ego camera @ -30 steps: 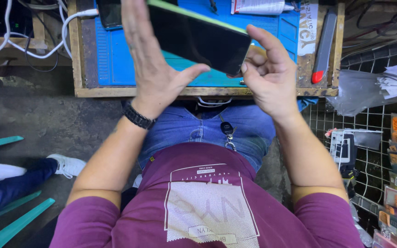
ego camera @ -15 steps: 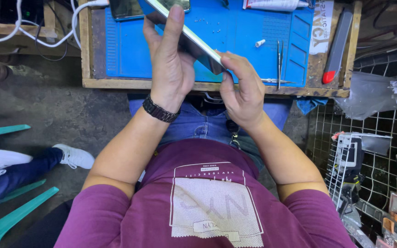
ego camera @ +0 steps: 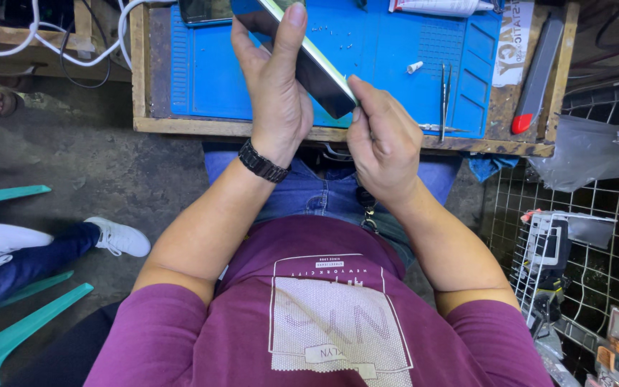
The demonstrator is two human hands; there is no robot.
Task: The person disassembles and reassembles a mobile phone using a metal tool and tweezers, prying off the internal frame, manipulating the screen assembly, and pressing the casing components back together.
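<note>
Above the blue mat (ego camera: pixel 209 79) on the desk (ego camera: pixel 145 86), the smartphone (ego camera: pixel 309 61) has swung from flat-on to edge-on: left hand (ego camera: pixel 274 93) clamps it, right hand (ego camera: pixel 381 140) pinches its lower corner at five o'clock. Tweezers (ego camera: pixel 444 93) lie at three o'clock, untouched.

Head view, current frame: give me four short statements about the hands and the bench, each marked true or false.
1. The left hand holds the phone tilted on edge. True.
2. The right hand rests flat on the blue mat. False: it is raised at the phone's lower corner.
3. Tweezers lie on the mat to the right of the hands. True.
4. The wristwatch is on the right wrist. False: it is on the left wrist.
</note>
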